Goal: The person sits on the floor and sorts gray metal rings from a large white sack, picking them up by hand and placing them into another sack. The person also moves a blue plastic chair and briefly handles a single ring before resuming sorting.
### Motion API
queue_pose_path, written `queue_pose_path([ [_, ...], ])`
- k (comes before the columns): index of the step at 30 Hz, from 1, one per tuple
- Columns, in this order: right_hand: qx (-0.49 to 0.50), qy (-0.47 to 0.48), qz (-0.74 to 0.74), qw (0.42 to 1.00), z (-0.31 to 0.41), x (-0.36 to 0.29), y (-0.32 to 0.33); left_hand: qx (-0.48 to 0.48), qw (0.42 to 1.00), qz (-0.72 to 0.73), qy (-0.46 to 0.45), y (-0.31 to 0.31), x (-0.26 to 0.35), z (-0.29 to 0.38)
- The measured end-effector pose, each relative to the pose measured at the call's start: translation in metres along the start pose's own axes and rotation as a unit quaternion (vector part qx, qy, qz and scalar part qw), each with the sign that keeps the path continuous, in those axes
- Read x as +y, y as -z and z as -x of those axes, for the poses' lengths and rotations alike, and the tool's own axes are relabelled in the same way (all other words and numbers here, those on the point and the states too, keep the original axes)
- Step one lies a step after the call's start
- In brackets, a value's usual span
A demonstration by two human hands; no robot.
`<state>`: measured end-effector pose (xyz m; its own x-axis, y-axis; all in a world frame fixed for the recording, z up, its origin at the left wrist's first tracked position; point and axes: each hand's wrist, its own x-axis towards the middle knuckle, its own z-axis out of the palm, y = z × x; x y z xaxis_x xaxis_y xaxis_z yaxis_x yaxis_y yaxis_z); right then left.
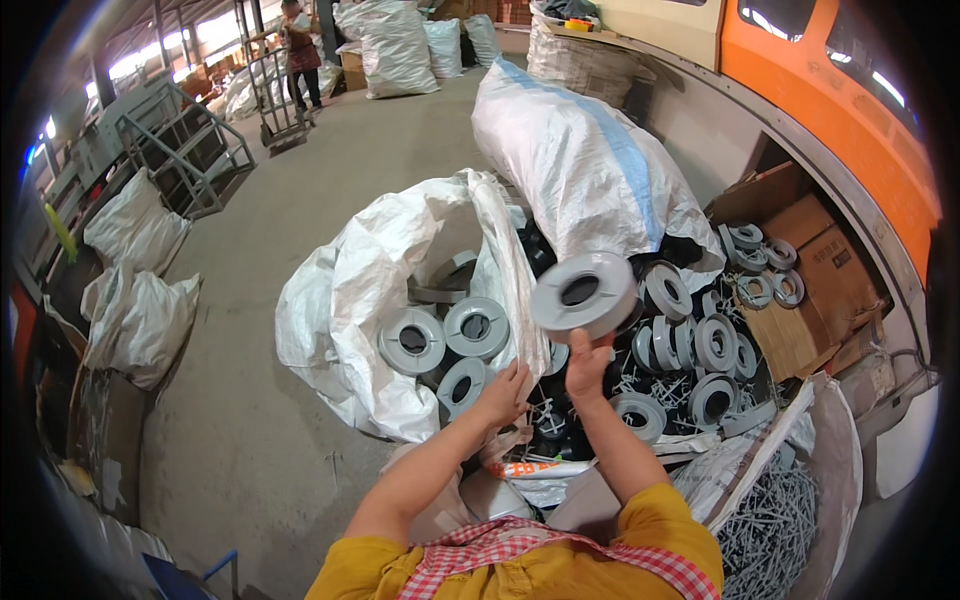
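Note:
My right hand grips the near rim of a grey plastic ring part, raised over the heap with its ribbed face showing. My left hand is at the edge of an open white woven sack; its fingers rest on or hold the sack's rim, partly hidden. Inside that sack lie several similar grey ring parts. To the right of my hands is a heap of loose grey rings, mixed with black parts and thin grey plastic sprues.
A large tied-looking white sack with a blue stripe lies beyond the heap. Flattened cardboard with rings stands right, below an orange machine. A sack of sprues is lower right. A person stands by a hand truck far off.

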<state>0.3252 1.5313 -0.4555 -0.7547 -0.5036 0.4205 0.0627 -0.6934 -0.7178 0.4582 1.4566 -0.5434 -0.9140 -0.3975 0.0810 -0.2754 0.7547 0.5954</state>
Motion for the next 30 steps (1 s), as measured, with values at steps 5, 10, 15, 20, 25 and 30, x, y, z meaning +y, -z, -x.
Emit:
queue_pose_path([
  [5, -0.14, -0.252, 0.159, 0.944, 0.013, 0.057, -0.003, -0.048, 0.997, -0.02, 0.059, 0.008, 0.004, 0.003],
  [10, -0.048, -0.306, 0.21, 0.927, -0.007, 0.082, 0.02, -0.066, 0.993, -0.088, 0.037, 0.019, -0.012, 0.02],
  [15, 0.098, -0.285, -0.023, 0.953, -0.16, 0.05, 0.099, -0.062, 0.993, -0.098, 0.015, 0.021, -0.007, 0.015],
  [20, 0.222, 0.171, 0.194, 0.94, -0.233, -0.071, 0.013, -0.062, 0.988, -0.128, 0.054, 0.035, 0.002, 0.017],
  [25, -0.121, -0.002, 0.592, 0.797, -0.197, 0.008, 0.103, -0.076, 0.988, -0.129, 0.045, 0.032, 0.01, 0.008],
  [30, -0.228, -0.124, 0.84, 0.476, -0.1, 0.059, 0.146, -0.077, 0.988, -0.125, 0.052, 0.034, 0.003, 0.011],
])
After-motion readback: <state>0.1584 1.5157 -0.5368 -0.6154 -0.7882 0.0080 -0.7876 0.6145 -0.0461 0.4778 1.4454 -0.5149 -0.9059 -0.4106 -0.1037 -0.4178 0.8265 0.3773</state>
